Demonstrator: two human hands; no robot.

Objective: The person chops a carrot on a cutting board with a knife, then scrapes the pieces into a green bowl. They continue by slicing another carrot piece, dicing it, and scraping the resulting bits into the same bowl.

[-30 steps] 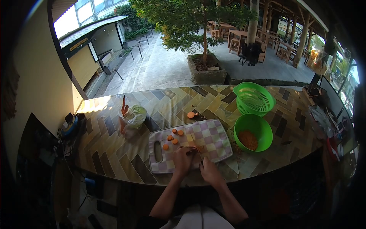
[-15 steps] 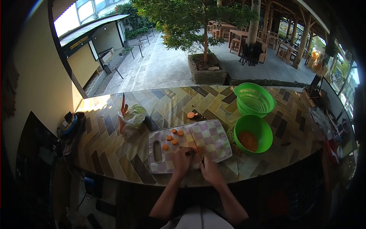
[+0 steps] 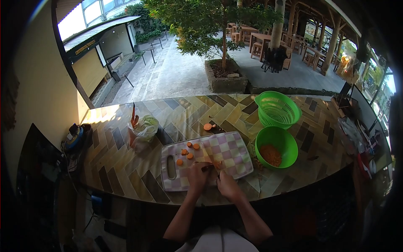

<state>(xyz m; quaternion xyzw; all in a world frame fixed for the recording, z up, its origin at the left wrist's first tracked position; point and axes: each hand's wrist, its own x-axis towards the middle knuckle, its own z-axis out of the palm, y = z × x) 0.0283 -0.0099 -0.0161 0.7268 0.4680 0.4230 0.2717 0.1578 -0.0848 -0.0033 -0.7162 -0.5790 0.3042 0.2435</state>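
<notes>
A pink-and-white checked cutting board lies on the table in front of me. My right hand is closed round the handle of a knife, its blade pointing away over the board. Beside the blade, my left hand has its fingers curled down on a piece of carrot, mostly hidden by the fingers. Cut carrot bits lie just right of the knife. Several short carrot chunks rest on the board's left half, near the handle slot.
Right of the board, a green bowl holds shredded orange carrot; a green colander stands behind it. Carrot ends lie beyond the board. A clear plastic bag with greens sits at left, next to whole carrots.
The knife blade has tilted and shifted slightly left beside my left fingers. Both hands stay over the board. The whole view has moved slightly.
</notes>
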